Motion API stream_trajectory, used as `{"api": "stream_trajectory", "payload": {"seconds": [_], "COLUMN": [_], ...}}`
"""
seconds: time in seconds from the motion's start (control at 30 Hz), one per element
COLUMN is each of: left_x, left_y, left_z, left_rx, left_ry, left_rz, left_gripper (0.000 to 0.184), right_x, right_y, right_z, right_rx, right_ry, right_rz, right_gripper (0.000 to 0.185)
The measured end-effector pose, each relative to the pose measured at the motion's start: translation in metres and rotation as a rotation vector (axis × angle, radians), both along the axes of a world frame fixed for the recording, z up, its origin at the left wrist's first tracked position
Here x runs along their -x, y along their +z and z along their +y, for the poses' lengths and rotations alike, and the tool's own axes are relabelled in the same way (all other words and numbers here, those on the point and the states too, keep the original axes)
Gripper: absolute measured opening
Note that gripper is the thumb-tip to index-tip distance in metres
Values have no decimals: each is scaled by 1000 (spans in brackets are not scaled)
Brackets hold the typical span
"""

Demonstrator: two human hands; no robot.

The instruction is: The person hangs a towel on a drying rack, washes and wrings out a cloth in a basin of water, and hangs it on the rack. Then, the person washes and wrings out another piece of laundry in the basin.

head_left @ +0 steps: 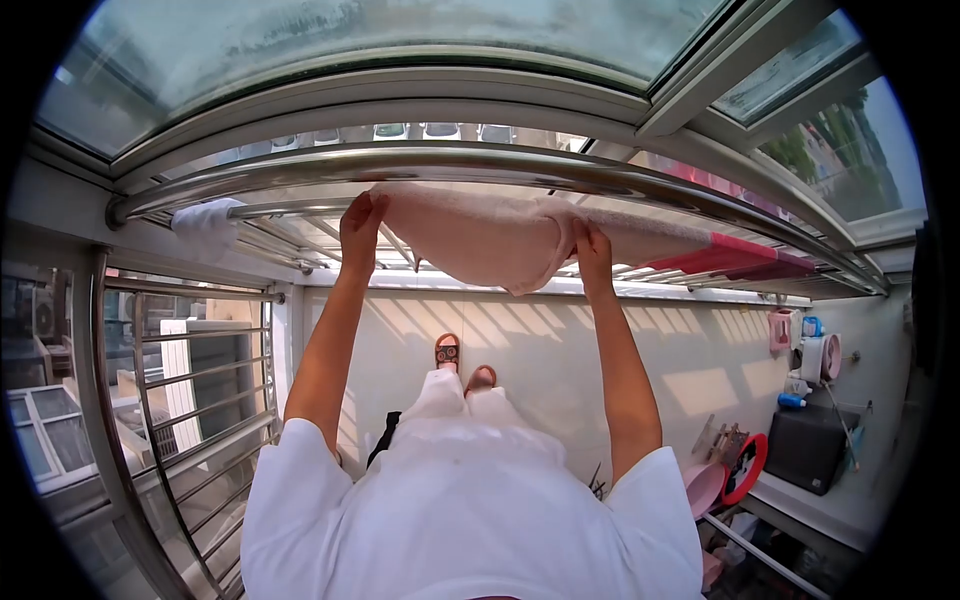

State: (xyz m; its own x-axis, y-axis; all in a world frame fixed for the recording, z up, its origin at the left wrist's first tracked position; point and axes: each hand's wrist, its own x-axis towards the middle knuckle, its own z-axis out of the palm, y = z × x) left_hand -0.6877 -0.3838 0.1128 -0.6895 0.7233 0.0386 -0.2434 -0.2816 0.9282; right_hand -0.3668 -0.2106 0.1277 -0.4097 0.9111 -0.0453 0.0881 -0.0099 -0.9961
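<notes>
A pale pink towel (465, 235) hangs over a metal rail below the window, its lower edge sagging toward me. My left hand (362, 232) pinches its left upper corner. Further right, my right hand (592, 250) is closed on a fold of the same towel. To the right, a paler cloth (645, 240) and a red cloth (735, 257) lie along the rail; where the towel ends and the paler cloth begins is hard to tell. A white cloth (205, 222) is draped at the rail's left end.
A thick steel rail (440, 160) runs across in front of the windows. Metal bars (205, 405) stand at the left. On the right are a black box (815, 448), a red-rimmed basin (745, 468), a pink basin (704, 487) and blue bottles (791, 400).
</notes>
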Motion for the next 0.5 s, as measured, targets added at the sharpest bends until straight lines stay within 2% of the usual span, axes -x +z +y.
{"api": "stream_trajectory", "payload": {"seconds": [0.03,0.07,0.13,0.2,0.23,0.27,0.47,0.5], "left_x": [16,16,42,58,62,64,64,68], "left_y": [-3,16,6,-8,-11,-11,11,9], "left_z": [4,9,11,12,12,11,7,7], "left_rx": [-55,-18,-13,107,166,210,360,389], "left_ry": [-11,79,55,0,-27,-60,-147,-156], "left_rz": [-30,-104,-118,-83,-66,-57,13,49], "left_gripper": [15,13,14,14,15,15,13,14], "right_x": [5,10,21,36,36,35,37,35], "right_y": [12,21,30,20,-10,-40,-31,-30], "right_z": [14,29,54,74,85,96,87,87], "right_rx": [-30,-61,-6,-26,-182,-341,-509,-462], "right_ry": [-37,-74,74,91,75,48,-16,-16], "right_rz": [-45,-89,17,-295,-302,-315,-433,-490], "right_gripper": [21,20,20,22,17,24,25,24]}}
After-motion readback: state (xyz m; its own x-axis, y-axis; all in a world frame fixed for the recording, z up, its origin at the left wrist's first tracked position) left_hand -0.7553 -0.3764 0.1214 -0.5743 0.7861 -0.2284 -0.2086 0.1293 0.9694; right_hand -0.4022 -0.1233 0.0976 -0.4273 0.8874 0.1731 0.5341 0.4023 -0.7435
